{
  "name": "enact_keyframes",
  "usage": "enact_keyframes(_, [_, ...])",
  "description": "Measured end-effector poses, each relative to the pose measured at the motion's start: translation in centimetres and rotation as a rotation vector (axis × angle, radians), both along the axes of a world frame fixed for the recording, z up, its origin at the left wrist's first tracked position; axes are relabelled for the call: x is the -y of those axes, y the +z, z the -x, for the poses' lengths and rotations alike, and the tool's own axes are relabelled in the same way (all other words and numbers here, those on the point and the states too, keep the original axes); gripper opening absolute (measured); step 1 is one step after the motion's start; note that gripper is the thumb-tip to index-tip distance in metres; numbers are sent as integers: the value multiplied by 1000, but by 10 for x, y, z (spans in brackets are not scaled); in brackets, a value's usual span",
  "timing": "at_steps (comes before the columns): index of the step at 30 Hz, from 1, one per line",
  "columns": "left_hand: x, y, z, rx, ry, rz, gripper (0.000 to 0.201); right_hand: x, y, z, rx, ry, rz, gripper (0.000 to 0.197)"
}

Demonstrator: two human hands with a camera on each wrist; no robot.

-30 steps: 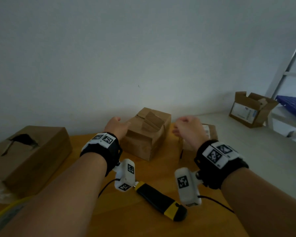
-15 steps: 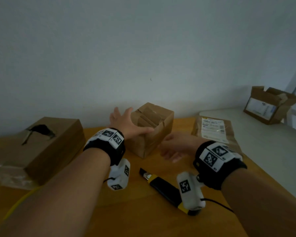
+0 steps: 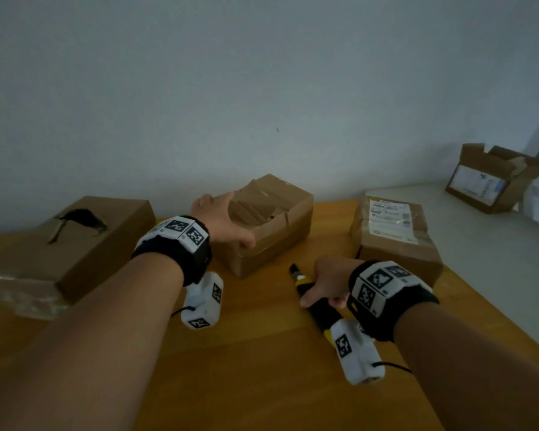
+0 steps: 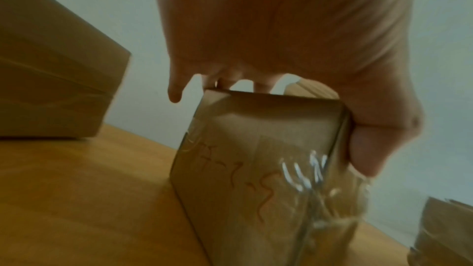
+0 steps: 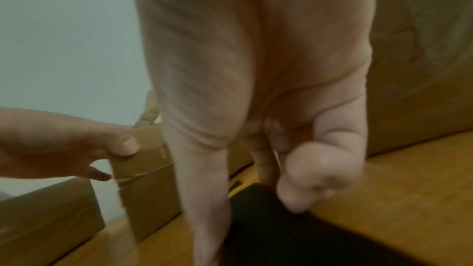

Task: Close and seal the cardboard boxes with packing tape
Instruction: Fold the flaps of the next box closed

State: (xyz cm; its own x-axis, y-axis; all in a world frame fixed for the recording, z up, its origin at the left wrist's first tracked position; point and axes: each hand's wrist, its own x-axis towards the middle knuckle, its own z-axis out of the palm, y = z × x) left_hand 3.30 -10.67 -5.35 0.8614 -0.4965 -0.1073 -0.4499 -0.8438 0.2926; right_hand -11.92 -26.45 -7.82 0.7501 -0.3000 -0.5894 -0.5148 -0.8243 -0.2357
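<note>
Brown cardboard boxes (image 3: pixel 271 225) and a black-and-yellow knife (image 3: pixel 316 301) on an orange-brown table (image 3: pixel 262 368).

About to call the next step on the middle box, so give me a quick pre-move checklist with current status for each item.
1. Left hand steadying the middle box: ok, thumb and fingers grip its near corner.
2. Middle box flaps closed flat: not ok, top looks crumpled and partly open.
3. Right hand has the black and yellow tool: ok, fingers curl round it on the table.
4. Packing tape at hand: cannot tell, no roll is plainly visible.
5. Labelled box apart from the middle box: ok.
</note>
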Motion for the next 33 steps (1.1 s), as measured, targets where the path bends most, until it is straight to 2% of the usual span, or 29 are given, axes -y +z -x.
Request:
enact_keyframes(2, [-14,4,0,-47,-4,-11,125,4,0,2,80,-77,32,41])
enact_keyframes(5, [-35,9,3,-91,16,-37,126,5,-1,8,132,-40,231,30])
enact_keyframes(7, [-51,11,9,-114,27,-41,122,3,-2,13,192,-83,306,34])
enact_keyframes(9, [-67,14,15,-137,24,-41,118,2,-4,14,290,-133,318,20])
enact_keyframes(11, [-76,20,21,-160,-17,-62,118,3,-4,14,502,-246,226,25])
enact_keyframes(14, [-84,25,31,-205,-144,-118,138,-5,10,13,831,-487,-277,39])
enact_keyframes(16, [-88,26,40,-230,-199,-154,134,-12,19,16,832,-602,-540,53])
enact_keyframes(18, [-94,25,49,-258,-229,-169,130,-22,23,23,702,-586,-676,61])
enact_keyframes(20, [-101,23,56,-285,-247,-148,127,-33,21,29,598,-457,-613,56])
enact_keyframes(22, [-109,23,64,-315,-264,-100,122,-43,18,31,566,-342,-380,58])
enact_keyframes(24, [-116,27,74,-365,-244,-2,105,-45,17,32,548,-347,-306,63])
enact_keyframes(27, [-127,31,86,-512,-150,221,64,-40,17,38,483,-383,-383,64])
enact_keyframes(30, [-135,30,92,-579,-109,369,46,-44,23,47,445,-357,-359,69])
enact_keyframes(32, [-135,27,94,-577,-106,394,19,-52,29,52,554,-283,-237,68])
enact_keyframes(33, [-134,25,94,-577,-104,406,8,-57,33,53,680,-209,-157,59])
